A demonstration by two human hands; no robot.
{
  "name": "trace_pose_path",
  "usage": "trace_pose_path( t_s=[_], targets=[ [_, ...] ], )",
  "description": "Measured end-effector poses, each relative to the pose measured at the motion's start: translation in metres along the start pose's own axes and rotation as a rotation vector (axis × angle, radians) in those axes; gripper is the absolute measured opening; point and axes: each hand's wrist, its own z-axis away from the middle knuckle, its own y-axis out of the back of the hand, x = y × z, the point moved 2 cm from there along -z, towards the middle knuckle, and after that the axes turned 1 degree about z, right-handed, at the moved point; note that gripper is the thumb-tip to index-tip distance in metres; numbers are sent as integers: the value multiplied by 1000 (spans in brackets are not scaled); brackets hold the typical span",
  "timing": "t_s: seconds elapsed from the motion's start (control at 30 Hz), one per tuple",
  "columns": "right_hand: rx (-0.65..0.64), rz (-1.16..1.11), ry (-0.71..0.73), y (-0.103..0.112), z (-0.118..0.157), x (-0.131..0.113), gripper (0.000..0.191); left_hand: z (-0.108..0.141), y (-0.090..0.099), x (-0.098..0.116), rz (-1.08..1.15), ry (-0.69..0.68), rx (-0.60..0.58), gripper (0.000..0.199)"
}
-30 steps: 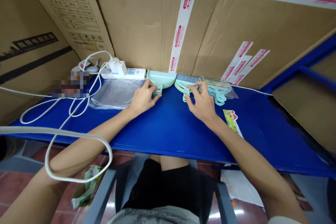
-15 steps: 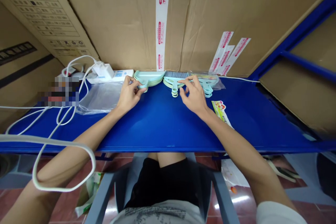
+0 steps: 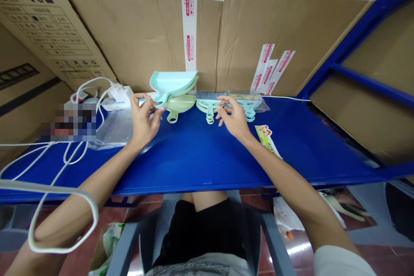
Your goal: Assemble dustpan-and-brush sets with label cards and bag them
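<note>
Now that the left hand [image 3: 144, 118], pinching its handle, has raised the pale-blue plastic dustpan [image 3: 173, 82], the stack's split: light-green plastic dustpan [image 3: 180, 102] exposed on the blue table [image 3: 207, 155], right hand [image 3: 236, 119], fingers parted, beside the pale-blue, grey-bristled brush [image 3: 207, 104].

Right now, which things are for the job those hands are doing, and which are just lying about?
Seem part of the job:
light-blue dustpan, held by the left hand
green dustpan
hand brushes, by the right hand
clear plastic bags, perhaps

Seem just lying about:
white cable
white plug adapter
colourful printed card
</note>
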Motion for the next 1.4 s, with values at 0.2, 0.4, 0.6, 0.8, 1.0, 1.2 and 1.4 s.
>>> trace_pose_path(
  t_s=[0.2, 0.4, 0.6, 0.8, 1.0, 1.2, 1.4],
  targets=[
    [-89, -495, -303, 30, -16, 1, 65, 2, -2, 24, 377, 23, -178, 44],
    [-293, -543, -441, 44, -16, 2, 77, 3, 0, 35, 882, 302, -525, 36],
    [-326, -505, -478, 26, -11, 5, 54, -2, 2, 19, 934, 380, -561, 29],
    [-213, -291, -356, 19, -6, 10, 56, -6, 2, 4, 939, 422, -571, 30],
    [-386, -239, -266, 17, -5, 12, 50, -4, 4, 13, 870, 446, -655, 35],
    [-319, -188, -337, 22, -6, 10, 54, -6, 1, 14, 839, 423, -562, 38],
    [-231, -407, -516, 23, -6, 11, 49, -9, 2, 16, 817, 359, -352, 39]
  ],
)
